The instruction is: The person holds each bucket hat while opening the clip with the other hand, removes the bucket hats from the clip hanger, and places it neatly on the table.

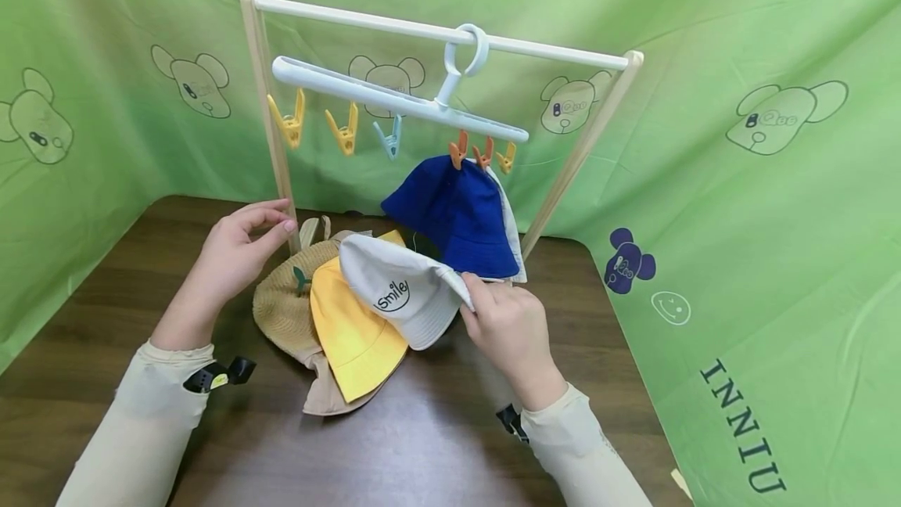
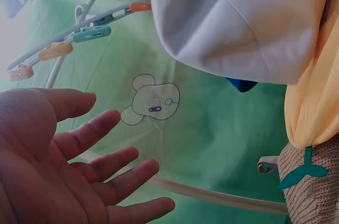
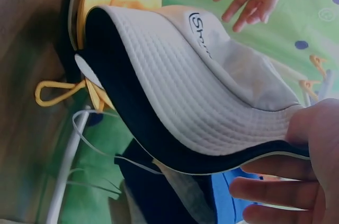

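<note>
My right hand (image 1: 510, 323) pinches the brim of a white bucket hat (image 1: 401, 280) marked "smile", lifting it over the other hats. In the right wrist view its dark underside (image 3: 153, 139) shows below the stitched brim. My left hand (image 1: 242, 245) is raised to the left of the hats with nothing in it; the left wrist view shows its fingers (image 2: 114, 181) spread and relaxed. Beneath the white hat lie a yellow bucket hat (image 1: 352, 335) and a tan knitted hat (image 1: 281, 303) with a green sprout. A blue bucket hat (image 1: 461, 217) hangs from orange clips (image 1: 457, 149).
A pale blue hanger (image 1: 394, 96) hooks over the white rod (image 1: 366, 19) of a wooden-legged rack. Yellow clips (image 1: 345, 129) and a blue clip (image 1: 389, 137) dangle from its left part. Green cloth (image 1: 746, 217) surrounds the brown table (image 1: 493, 444) on the back and sides.
</note>
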`<state>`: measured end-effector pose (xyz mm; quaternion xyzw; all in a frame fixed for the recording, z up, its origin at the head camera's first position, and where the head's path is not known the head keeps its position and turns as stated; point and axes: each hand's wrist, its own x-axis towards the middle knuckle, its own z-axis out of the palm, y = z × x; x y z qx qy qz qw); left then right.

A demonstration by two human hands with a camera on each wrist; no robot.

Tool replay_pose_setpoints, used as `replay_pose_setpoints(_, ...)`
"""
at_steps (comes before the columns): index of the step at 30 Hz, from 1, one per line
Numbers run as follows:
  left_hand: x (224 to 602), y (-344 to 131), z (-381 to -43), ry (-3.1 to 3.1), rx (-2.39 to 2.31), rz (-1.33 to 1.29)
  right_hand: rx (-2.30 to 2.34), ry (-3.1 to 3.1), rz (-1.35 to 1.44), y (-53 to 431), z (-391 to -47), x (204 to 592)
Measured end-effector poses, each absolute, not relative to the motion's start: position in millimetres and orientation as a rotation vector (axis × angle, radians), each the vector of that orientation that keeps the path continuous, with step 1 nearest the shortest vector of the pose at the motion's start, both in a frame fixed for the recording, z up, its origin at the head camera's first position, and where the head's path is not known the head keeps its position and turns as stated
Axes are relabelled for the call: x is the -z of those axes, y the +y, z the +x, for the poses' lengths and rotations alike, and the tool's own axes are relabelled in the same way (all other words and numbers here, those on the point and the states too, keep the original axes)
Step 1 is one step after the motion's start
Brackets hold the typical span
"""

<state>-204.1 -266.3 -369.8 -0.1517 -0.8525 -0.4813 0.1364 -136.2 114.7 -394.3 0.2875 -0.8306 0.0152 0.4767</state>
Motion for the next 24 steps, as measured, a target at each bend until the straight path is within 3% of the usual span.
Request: replay_pose_setpoints(24, 369, -268, -200, -2.464, 1.395, -0.419, -0.394, -2.437, 0.799, 109, -126, 412)
